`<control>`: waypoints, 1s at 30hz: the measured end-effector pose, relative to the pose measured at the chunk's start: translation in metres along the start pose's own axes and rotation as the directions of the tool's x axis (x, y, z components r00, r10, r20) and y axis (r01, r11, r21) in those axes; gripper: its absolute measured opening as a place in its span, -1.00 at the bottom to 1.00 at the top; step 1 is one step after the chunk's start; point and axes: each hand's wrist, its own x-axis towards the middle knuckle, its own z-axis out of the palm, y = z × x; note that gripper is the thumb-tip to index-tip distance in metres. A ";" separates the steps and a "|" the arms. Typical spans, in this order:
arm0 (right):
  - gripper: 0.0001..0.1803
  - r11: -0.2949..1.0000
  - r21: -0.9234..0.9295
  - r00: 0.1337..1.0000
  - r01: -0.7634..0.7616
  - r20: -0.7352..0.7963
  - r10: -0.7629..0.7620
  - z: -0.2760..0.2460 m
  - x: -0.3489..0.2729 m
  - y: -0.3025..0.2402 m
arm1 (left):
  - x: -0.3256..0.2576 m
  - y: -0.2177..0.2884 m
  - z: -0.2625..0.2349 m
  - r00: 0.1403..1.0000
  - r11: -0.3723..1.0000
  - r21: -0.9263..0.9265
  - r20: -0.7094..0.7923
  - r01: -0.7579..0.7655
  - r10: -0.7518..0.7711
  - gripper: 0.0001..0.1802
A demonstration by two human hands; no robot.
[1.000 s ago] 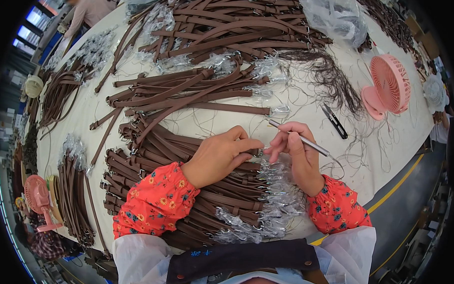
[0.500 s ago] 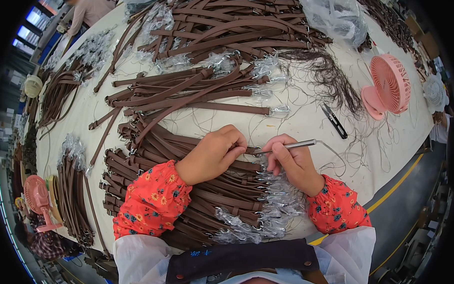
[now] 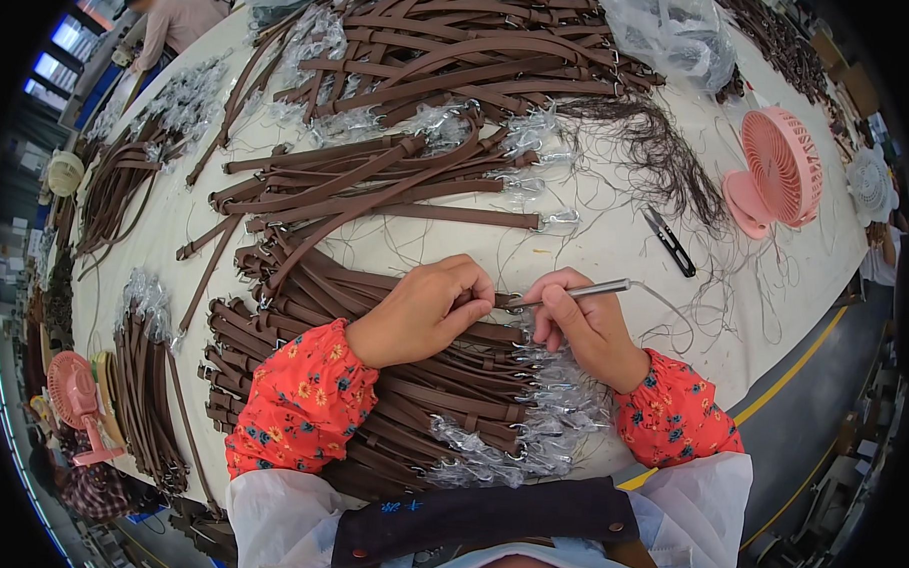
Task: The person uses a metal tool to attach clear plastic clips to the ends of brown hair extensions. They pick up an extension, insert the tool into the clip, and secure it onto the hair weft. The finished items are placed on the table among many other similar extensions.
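My right hand (image 3: 580, 320) is closed around a slim metal pen-shaped tool (image 3: 597, 288) with a thin grey cord trailing off its rear end. Its tip points left, at the end of a brown strap (image 3: 502, 302). Pinched fingers of my left hand (image 3: 436, 308) hold that strap end, and hide part of it. Beneath both hands lies a thick row of brown straps (image 3: 441, 389) with metal hooks. Clear plastic wrap (image 3: 560, 408) covers the hooks at the row's right end.
Farther off, more brown straps (image 3: 462, 64) are heaped on the white tabletop (image 3: 616, 240). Black thread snips (image 3: 669, 243) lie to the right, near loose dark threads (image 3: 669, 156) and a pink fan (image 3: 779, 170). Another pink fan (image 3: 73, 396) stands at left. A person (image 3: 178, 24) works at far left.
Both hands stay almost in place at the strap end. The tool and my left hand have shifted very slightly; nothing was let go or picked up.
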 end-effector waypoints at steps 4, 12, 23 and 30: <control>-0.65 1.000 -0.013 1.000 0.016 0.001 -0.016 0.000 0.000 0.002 | 0.000 0.002 -0.001 1.000 1.000 -0.009 0.027 0.013 -0.013 -0.91; -0.64 0.999 0.047 0.999 0.019 -0.041 -0.017 0.001 -0.001 0.002 | 0.000 0.002 -0.001 0.998 0.991 -0.120 -0.030 0.058 -0.062 -0.88; -0.64 1.000 0.016 0.999 -0.001 -0.033 0.001 0.002 0.001 -0.001 | 0.007 0.000 0.017 0.992 0.944 0.330 -0.122 0.000 0.043 -0.90; -0.64 1.000 0.009 1.000 -0.003 -0.020 0.003 0.001 0.001 0.001 | 0.007 0.002 0.016 0.991 0.941 0.337 -0.122 -0.003 0.047 -0.92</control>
